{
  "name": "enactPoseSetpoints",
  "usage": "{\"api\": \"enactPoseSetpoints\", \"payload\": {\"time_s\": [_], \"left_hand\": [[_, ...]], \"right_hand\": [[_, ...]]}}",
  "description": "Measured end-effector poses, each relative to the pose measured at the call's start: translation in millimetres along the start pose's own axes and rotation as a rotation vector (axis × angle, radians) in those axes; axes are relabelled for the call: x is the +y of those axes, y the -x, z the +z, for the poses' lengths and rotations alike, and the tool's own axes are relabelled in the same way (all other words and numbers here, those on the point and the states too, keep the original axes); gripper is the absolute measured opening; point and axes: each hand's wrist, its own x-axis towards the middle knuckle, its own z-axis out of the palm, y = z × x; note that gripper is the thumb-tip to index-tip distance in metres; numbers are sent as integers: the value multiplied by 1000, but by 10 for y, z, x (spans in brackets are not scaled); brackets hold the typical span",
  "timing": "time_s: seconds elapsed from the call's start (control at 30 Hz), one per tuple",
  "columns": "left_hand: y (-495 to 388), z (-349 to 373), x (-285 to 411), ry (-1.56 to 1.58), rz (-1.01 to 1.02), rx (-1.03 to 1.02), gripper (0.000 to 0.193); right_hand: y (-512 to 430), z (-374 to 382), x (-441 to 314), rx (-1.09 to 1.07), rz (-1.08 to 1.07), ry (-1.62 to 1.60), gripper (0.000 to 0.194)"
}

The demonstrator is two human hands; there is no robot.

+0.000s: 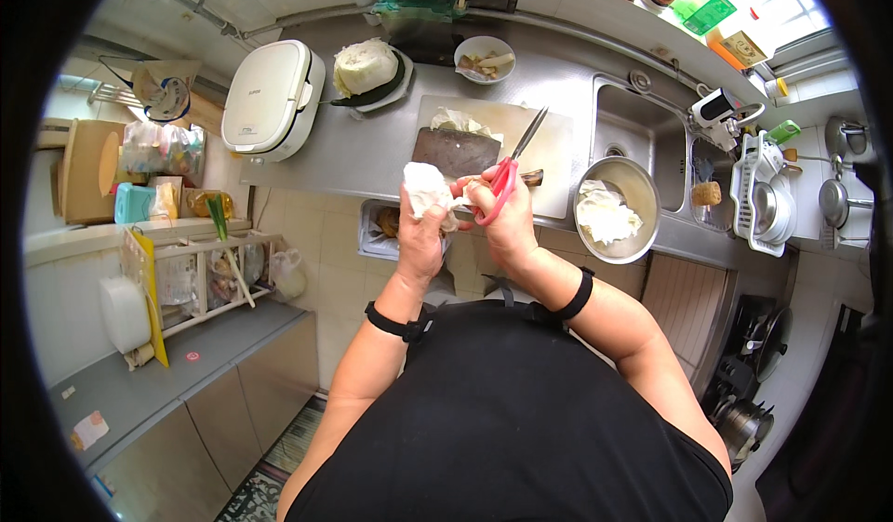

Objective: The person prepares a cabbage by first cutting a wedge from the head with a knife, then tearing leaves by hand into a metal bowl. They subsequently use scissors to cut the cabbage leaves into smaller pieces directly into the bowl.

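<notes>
My left hand (424,243) grips a crumpled white wad (425,185), paper or cloth, which I cannot tell. Red-handled scissors (511,167) hang on my right hand (511,225), blades pointing up and away. The fingers of that hand also meet the wad's edge, around a small brownish bit that is mostly hidden. Beyond both hands, a cleaver with a dark blade (457,152) lies flat on a pale cutting board (551,138). Cut cabbage leaves (464,123) lie along its far edge. To the right, a steel bowl (652,232) contains torn pale leaves (605,213).
Half a cabbage (366,67) and a white bowl of chopped food (485,60) stand behind the board. A white lidded appliance (268,96) is at left. The sink (638,121) and dish rack (750,194) lie right. Below my hands is an open bin (377,243).
</notes>
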Motion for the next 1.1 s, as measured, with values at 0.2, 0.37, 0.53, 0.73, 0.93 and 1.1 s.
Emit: {"api": "enactPoseSetpoints", "payload": {"time_s": [0.2,0.37,0.53,0.73,0.93,1.1], "left_hand": [[-25,-195,204,-100,32,83,61],[-28,-517,360,-67,61,163,66],[12,-879,482,-36,184,261,66],[45,-1140,462,-94,224,374,64],[218,-1312,385,-56,152,460,54],[288,-1449,390,-44,127,456,49]], "right_hand": [[-77,143,173,-24,-43,120,30],[-171,138,347,-149,-61,248,33],[-93,-211,381,-411,282,568,54],[-9,-222,465,-710,527,645,61],[-153,-121,486,-856,640,675,59],[-198,-160,539,-924,668,687,73]]}}
